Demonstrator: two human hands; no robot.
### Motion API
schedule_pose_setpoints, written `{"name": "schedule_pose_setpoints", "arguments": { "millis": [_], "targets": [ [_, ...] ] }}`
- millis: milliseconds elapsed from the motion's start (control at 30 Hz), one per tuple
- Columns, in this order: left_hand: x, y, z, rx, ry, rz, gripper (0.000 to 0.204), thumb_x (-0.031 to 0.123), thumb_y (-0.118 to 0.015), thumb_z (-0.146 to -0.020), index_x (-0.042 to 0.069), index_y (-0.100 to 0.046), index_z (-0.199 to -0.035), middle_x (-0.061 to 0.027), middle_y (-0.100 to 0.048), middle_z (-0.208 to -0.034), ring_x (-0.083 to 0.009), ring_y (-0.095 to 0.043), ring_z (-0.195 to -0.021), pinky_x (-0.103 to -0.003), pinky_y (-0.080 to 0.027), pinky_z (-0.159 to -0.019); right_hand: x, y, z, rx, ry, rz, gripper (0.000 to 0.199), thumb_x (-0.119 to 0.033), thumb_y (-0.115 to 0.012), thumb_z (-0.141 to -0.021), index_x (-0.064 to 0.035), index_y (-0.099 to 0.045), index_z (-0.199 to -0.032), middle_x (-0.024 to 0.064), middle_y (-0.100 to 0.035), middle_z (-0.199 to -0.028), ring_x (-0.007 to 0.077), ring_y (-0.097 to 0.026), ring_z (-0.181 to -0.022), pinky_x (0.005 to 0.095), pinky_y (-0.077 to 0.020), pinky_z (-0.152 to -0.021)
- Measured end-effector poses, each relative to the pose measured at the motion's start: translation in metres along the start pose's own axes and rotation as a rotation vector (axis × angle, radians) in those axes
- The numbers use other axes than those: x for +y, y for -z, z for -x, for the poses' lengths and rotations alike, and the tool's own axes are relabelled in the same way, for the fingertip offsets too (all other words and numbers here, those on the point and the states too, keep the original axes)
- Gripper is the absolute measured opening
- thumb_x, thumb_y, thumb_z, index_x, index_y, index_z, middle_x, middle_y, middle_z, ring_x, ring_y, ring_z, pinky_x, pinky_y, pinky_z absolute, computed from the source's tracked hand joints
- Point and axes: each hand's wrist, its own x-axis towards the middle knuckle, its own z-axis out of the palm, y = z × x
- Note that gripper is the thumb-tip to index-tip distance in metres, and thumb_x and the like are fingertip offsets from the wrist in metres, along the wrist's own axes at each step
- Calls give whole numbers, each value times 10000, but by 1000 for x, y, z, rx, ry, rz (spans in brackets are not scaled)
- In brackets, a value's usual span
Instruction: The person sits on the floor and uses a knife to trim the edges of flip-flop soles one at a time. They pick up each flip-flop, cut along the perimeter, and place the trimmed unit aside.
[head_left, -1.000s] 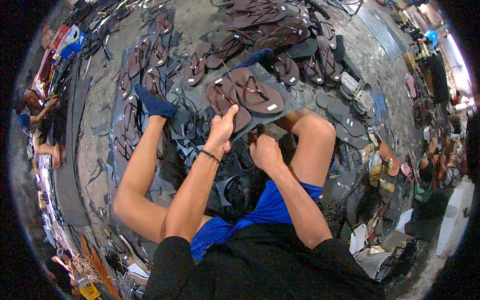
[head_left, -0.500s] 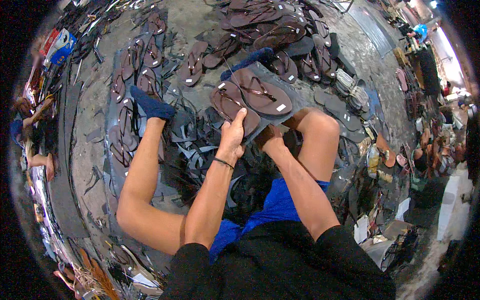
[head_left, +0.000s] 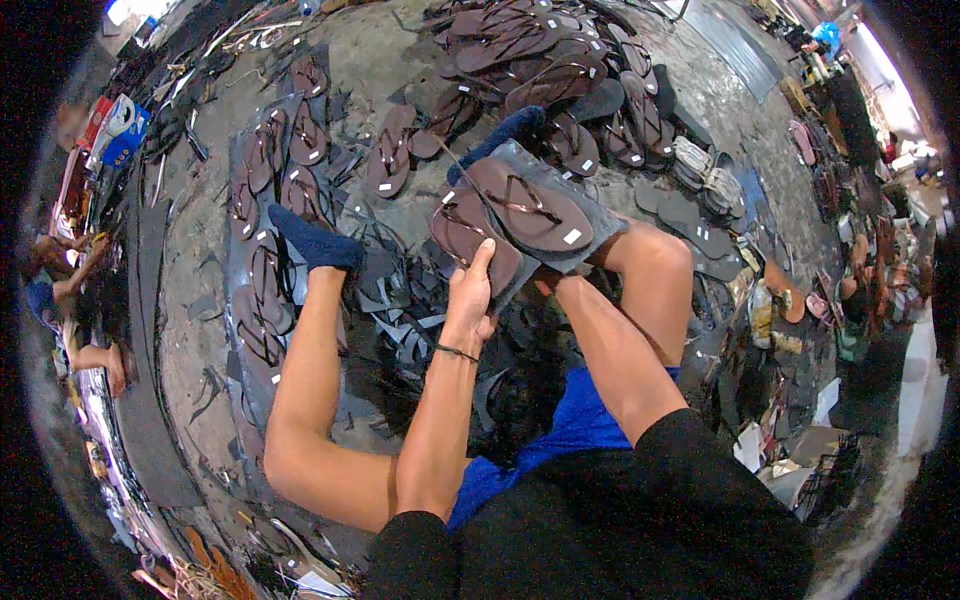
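Observation:
My left hand [head_left: 470, 290], with a dark band at the wrist, grips a brown flip-flop [head_left: 462, 226], thumb on its sole and fingers underneath. Beside it lies a second brown flip-flop [head_left: 535, 210] with a shiny strap and a small white label, on a dark grey sheet [head_left: 598, 225] that spreads past its edge. A thin narrow strip or blade [head_left: 463, 168] rises between the two; I cannot make out which. Under the sheet's near right corner sits my right hand [head_left: 551, 281], its fingers mostly hidden, so its grip does not show.
A heap of brown flip-flops [head_left: 520, 45] lies beyond my feet. More flip-flops [head_left: 265, 265] rest on a sheet at the left. Dark offcuts [head_left: 400, 320] cover the floor between my legs. Grey soles [head_left: 690, 228] lie right of my knee. Another person's limbs [head_left: 90, 355] show at far left.
The whole view has shifted a little, so everything sits slightly lower and to the right. My left hand keeps its hold on the flip-flop, and the right hand stays under the sheet.

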Motion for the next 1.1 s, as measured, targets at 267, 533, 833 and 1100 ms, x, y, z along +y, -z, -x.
{"name": "schedule_pose_setpoints", "arguments": {
  "millis": [267, 533, 833, 1100],
  "targets": [
    [5, 20, 123, 66, -277, -236, 425, 198, -629, -889, -25, -488, -1221, -81, -582, -1135, -165, -553, -1003, -301, -430, -908, -57, -24, -52, -234, 19, -815, 304, -373, -485, -919, -81, -549, -977, 45, -529, -711, 195, -522, -584, 355, -450, -544],
    [4, 43, 184, 325, -445, -395, 514, 64, -712, -799, -32, -454, -1232, -92, -601, -1100, -189, -590, -952, -320, -474, -875, -36, 225, 119, 210, -414, -1407, 222, -309, -469, -958, -106, -464, -1049, 73, -609, -755, 152, -568, -506, 295, -487, -427],
    [-45, 29, 191, 229, -428, -232, 432, -24, -657, -796, -33, -479, -1189, -139, -621, -1033, -219, -626, -908, -335, -507, -836, 140, 70, 181, 436, -813, -1162, 286, -335, -614, -885, -55, -628, -939, 55, -620, -734, 149, -579, -541, 278, -493, -488],
    [-42, 20, 197, 284, -399, -327, 378, 36, -644, -821, -28, -511, -1169, -127, -629, -1025, -201, -616, -912, -319, -499, -831, 146, 34, 186, 301, -648, -753, 354, -349, -621, -877, -1, -656, -822, 65, -607, -615, 134, -556, -560, 304, -439, -529]
  ]
}}
